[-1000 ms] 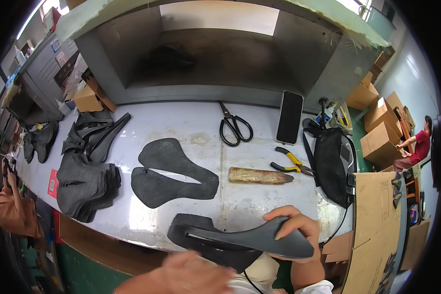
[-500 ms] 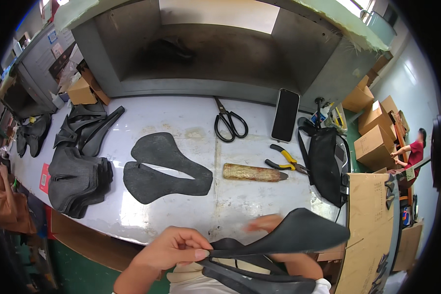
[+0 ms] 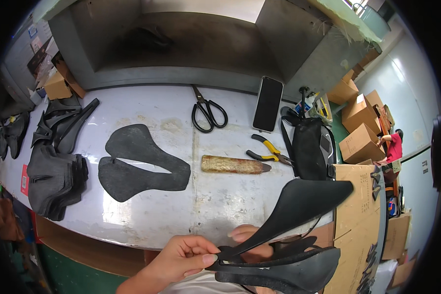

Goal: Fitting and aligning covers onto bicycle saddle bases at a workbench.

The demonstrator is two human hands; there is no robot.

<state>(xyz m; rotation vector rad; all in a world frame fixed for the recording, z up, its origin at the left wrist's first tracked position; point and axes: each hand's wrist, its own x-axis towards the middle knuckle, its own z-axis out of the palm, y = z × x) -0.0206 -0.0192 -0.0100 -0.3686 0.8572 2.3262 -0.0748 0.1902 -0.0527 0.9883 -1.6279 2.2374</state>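
My left hand (image 3: 183,255) pinches the narrow tip of a black saddle-shaped cover (image 3: 299,203) that lifts up to the right. Beneath it is a black saddle shell (image 3: 289,272), close to my body. My right hand (image 3: 250,237) is mostly hidden behind the cover, with fingers showing at its narrow end, holding the two pieces. A flat black saddle-shaped cutout (image 3: 137,164) lies on the grey worktable (image 3: 215,206) ahead of me.
Stacks of black cutouts (image 3: 54,179) and black shells (image 3: 63,122) lie at the left. Scissors (image 3: 208,112), a dark phone (image 3: 268,104), yellow-handled pliers (image 3: 269,152), a brown wrapped tool (image 3: 235,165) and a black bag (image 3: 306,147) are on the table. Cardboard boxes (image 3: 360,127) and a person in red (image 3: 392,144) are at right.
The black cover has been peeled up and swung to the upper right, away from the shell below. My left hand moved from on top of it to its narrow tip.
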